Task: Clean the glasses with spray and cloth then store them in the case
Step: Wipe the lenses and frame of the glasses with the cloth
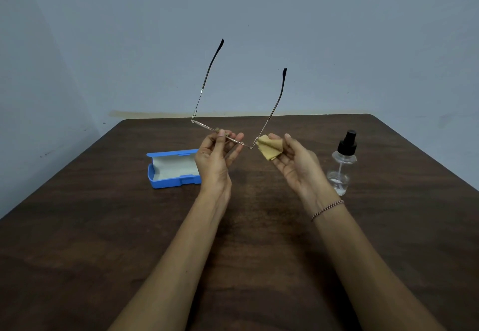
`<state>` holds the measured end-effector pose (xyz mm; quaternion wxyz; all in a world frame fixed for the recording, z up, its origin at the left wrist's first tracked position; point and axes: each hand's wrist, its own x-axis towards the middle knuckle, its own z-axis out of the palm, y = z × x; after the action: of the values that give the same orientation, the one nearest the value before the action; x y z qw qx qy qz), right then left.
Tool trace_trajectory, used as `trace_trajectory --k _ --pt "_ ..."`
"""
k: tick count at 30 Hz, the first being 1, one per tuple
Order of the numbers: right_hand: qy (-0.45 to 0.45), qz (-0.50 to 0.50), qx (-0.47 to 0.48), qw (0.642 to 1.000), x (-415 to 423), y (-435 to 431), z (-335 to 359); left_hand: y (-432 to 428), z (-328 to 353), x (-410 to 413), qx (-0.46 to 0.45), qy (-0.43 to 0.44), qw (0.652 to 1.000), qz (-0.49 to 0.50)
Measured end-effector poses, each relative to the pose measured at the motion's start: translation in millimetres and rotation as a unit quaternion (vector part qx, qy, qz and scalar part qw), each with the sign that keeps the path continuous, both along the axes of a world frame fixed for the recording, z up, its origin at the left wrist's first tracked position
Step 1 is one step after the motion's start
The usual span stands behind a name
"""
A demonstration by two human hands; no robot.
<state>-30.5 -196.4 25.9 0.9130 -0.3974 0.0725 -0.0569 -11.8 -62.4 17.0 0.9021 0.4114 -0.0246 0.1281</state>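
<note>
My left hand (216,158) pinches the thin metal glasses (207,84) near the middle of the front frame and holds them above the table, both black-tipped temples unfolded and pointing up and away. My right hand (295,161) holds a crumpled yellow cloth (268,148) between thumb and fingers, right beside the right end of the frame. The blue case (166,178) lies open on the table to the left, partly behind my left hand. A clear spray bottle (342,165) with a black pump stands to the right.
A dark wooden table (103,240) fills the lower view and stands against a pale grey-blue wall (129,32). A thin beaded bracelet (328,209) is on my right wrist.
</note>
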Motion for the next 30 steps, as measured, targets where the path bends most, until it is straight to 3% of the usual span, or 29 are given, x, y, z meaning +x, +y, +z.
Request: trace_trajectory --k 15,23,30 --pt "0.029 -0.019 -0.050 0.998 -2 -1 -5 -10 -4 -2 0.019 -0.014 1.000 -0.020" --pt "-0.014 -0.034 -0.062 0.997 -3 5 -3 -13 -6 -3 0.036 -0.017 0.999 0.008" --pt "-0.016 0.006 0.003 1.000 -3 5 -1 -7 -6 -2 0.035 -0.005 0.998 0.058"
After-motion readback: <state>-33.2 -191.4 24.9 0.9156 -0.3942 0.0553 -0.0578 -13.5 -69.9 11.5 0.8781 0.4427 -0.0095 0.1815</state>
